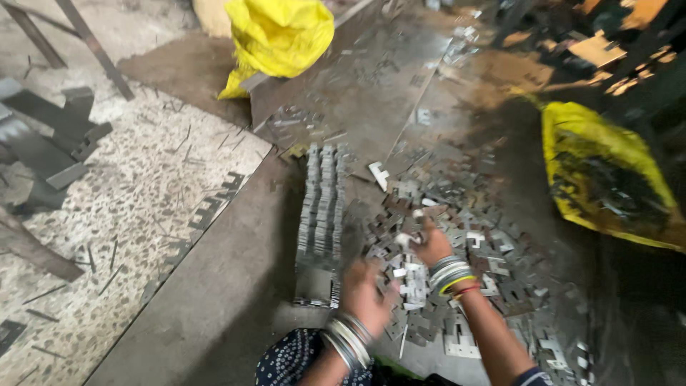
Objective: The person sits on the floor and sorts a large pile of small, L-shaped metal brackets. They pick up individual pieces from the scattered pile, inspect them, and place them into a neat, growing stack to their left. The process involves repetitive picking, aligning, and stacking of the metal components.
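Right now my right hand (431, 245) is down in the loose heap of stamped metal pieces (457, 236), fingers closed round a couple of the small plates (blurred, so I can't tell how many). My left hand (366, 294) hangs just beside the near end of the stacked rows of plates (323, 207); too smeared to say if those fingers are spread or pinching.

Risks as I judge them: these stampings look sharp-edged, and bare fingers digging into the heap could get nicked, esp. if I grab fast w/o looking. The rows stand on edge just left of my left fingers, so a knock from my wrist or bangles (450, 274) could topple them. Pieces lie scattered toward the yellow sack (604, 171) well off to the right of my fingers, so a loose grip means a plate drops back, lost in the pile.
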